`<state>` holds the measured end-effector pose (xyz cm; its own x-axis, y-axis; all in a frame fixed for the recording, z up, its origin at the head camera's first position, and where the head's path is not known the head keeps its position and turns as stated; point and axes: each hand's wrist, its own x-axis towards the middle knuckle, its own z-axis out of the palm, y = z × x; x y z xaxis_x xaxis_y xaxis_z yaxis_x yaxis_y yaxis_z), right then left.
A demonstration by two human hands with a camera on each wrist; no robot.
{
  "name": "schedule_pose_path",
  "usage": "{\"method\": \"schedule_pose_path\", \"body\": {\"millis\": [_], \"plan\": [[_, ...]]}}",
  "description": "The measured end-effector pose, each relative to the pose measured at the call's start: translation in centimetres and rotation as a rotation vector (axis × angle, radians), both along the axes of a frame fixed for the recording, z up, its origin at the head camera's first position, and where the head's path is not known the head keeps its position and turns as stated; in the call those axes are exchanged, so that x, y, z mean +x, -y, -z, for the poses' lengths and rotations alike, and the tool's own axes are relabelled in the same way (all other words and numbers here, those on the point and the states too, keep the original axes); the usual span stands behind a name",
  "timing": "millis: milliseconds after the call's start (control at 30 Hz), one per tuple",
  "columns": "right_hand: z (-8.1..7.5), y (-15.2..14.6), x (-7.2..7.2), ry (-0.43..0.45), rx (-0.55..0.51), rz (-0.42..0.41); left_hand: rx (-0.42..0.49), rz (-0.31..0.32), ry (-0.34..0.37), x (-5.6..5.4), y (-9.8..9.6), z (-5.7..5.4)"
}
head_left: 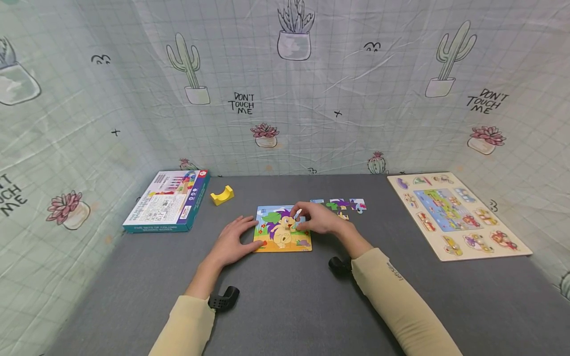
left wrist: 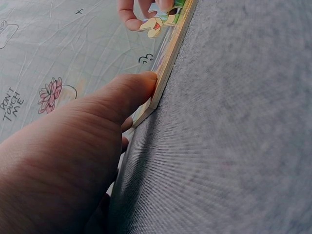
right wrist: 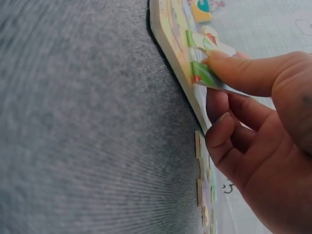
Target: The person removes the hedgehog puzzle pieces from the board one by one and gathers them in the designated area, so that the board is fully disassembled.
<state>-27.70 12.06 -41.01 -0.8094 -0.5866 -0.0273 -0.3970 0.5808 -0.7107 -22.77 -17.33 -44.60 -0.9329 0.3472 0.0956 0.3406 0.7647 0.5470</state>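
A small jigsaw puzzle with a purple-spined hedgehog on it lies in front of me. My left hand rests at its left side, fingers spread and the thumb pressing on the near left corner. At the puzzle's upper right, my right hand pinches a green-edged puzzle piece between thumb and fingers, tilted over the board. The right wrist view shows white board along the puzzle's right side, partly hidden behind the fingers.
Several loose puzzle pieces lie right of the puzzle, behind my right hand. A yellow curved block and a flat box are at the left. A large wooden puzzle board lies at the right. A patterned cloth hangs behind the table.
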Motion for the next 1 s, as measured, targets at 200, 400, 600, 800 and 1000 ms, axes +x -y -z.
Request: {"method": "schedule_pose_path", "body": {"millis": [200, 400, 600, 800, 1000], "plan": [[0.1, -0.1, 0.0, -0.007, -0.005, -0.006, -0.001, -0.001, 0.001, 0.0, 0.0, -0.1], [0.0, -0.3, 0.1, 0.041, -0.062, 0.015, -0.002, 0.000, -0.003, 0.0, 0.0, 0.0], [-0.6, -1.2, 0.0, 0.052, -0.112, 0.030, -0.001, 0.006, -0.008, -0.1, 0.0, 0.1], [-1.4, -3.0, 0.1, 0.028, -0.126, 0.029, 0.008, 0.008, -0.008, -0.1, 0.1, 0.1], [-1.5, -5.1, 0.3, 0.031, -0.140, 0.033, 0.008, 0.007, -0.010, 0.0, 0.0, 0.1]]}}
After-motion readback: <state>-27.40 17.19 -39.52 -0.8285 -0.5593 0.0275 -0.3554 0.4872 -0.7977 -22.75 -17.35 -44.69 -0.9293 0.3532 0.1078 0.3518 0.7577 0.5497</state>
